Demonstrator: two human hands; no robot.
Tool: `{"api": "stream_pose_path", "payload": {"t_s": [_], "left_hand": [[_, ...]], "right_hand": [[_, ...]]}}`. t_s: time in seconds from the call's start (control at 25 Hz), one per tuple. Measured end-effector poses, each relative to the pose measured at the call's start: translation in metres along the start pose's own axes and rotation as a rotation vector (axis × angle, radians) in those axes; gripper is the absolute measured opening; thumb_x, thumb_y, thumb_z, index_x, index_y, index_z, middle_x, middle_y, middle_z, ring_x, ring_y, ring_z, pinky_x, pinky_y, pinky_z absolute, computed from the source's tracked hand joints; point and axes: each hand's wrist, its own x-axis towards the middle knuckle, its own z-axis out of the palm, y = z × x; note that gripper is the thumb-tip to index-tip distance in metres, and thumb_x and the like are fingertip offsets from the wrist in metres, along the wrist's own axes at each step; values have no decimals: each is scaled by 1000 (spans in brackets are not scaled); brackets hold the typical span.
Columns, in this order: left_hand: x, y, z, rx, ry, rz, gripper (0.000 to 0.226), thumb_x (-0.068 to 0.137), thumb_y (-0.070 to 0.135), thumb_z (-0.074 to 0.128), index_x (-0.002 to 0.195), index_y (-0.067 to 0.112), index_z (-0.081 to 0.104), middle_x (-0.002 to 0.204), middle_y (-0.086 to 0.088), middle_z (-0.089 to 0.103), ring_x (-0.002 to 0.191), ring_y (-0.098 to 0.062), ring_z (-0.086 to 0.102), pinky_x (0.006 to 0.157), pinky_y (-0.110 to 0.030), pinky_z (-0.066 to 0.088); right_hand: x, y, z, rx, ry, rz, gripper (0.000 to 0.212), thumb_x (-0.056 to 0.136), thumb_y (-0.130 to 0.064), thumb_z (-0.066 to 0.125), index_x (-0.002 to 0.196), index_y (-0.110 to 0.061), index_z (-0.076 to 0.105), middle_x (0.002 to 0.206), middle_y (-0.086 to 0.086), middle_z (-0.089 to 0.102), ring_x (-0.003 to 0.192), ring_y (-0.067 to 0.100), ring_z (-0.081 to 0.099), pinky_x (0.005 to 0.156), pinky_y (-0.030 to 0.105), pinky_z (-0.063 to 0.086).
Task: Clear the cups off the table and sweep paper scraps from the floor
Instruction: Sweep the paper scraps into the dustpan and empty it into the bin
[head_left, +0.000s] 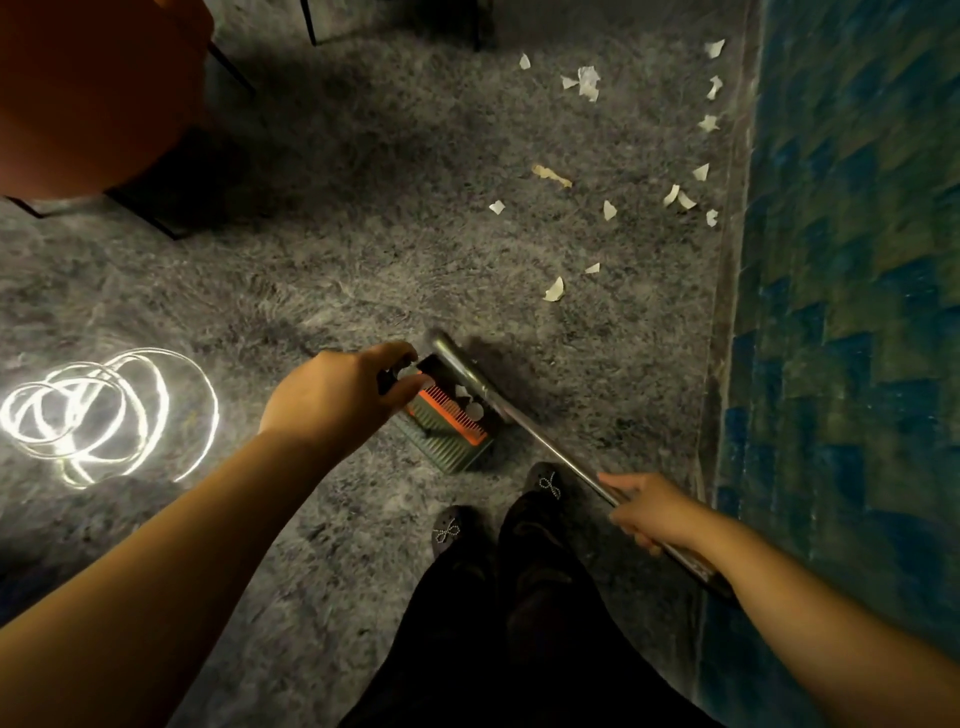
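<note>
Head view: no legible writing on dustpan (449, 415), paper scraps (608, 210).

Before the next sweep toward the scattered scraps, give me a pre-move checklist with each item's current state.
1. Left hand holds the dustpan at its top edge: ok.
2. Right hand has a grip on the metal handle: ok.
3. Dustpan already holds a few scraps: ok.
4. Paper scraps still lie on the carpet ahead, toward the blue wall: not ok, floor not done.
5. Broom bristles touching the carpet: cannot tell, hidden behind the dustpan.
6. Lit cable coil lies apart from the sweeping path: ok.
</note>
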Motion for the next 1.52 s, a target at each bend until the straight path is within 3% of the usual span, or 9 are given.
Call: {"api": "stream_pose_path", "payload": {"t_s": [0.2, 0.44, 0.68, 0.88, 1.2, 1.32, 1.52], "left_hand": [[1, 4, -2, -13, -21, -11, 50, 82, 70, 47, 122, 43, 56, 91, 6, 73, 78, -20, 68, 55, -24, 43], [-4, 4, 0, -19, 9, 21, 43, 84, 66, 51, 118, 41, 59, 83, 6, 72, 75, -20, 68, 57, -30, 54], [5, 5, -3, -9, -22, 5, 47, 83, 70, 45, 119, 42, 57, 80, 9, 69, 65, -16, 61, 49, -22, 43], [10, 4, -7, -16, 0, 24, 49, 82, 69, 46, 119, 40, 60, 85, 5, 72, 67, -17, 63, 45, -18, 33], [0, 0, -1, -31, 14, 36, 50, 80, 70, 45, 119, 42, 59, 82, 8, 72, 71, -18, 68, 51, -23, 46], [-4, -7, 0, -50, 63, 15, 48, 79, 69, 51, 117, 42, 62, 78, 8, 72, 69, -17, 68, 49, -19, 37], [-6, -9, -2, -41, 78, 20, 45, 80, 65, 56, 117, 42, 62, 77, 8, 73, 68, -18, 69, 46, -17, 39]], "right_hand": [[-15, -7, -2, 67, 72, -31, 62, 87, -1, 55, 142, -28, 43, 61, 6, 58, 32, 8, 44, 36, 18, 36], [26, -56, 6, 29, 50, -67, 58, 91, -1, 52, 145, -21, 40, 69, 5, 56, 50, 14, 49, 40, 22, 40], [8, -65, 29, 16, -97, -67, 60, 91, -5, 53, 145, -28, 38, 67, 6, 57, 46, 10, 49, 41, 22, 43], [-24, -49, 17, 144, -34, -69, 59, 89, -2, 53, 142, -29, 43, 60, 6, 55, 38, 9, 44, 38, 20, 37], [23, -80, -3, 204, 76, -91, 62, 89, 0, 51, 145, -24, 38, 61, 6, 57, 39, 10, 47, 36, 19, 39], [47, -101, 5, 210, 15, -90, 62, 92, 0, 47, 149, -20, 30, 62, 7, 56, 40, 9, 47, 37, 20, 42], [36, -95, 26, 274, -107, -59, 63, 93, 1, 46, 148, -24, 31, 59, 6, 51, 34, 6, 40, 35, 19, 38]]}}
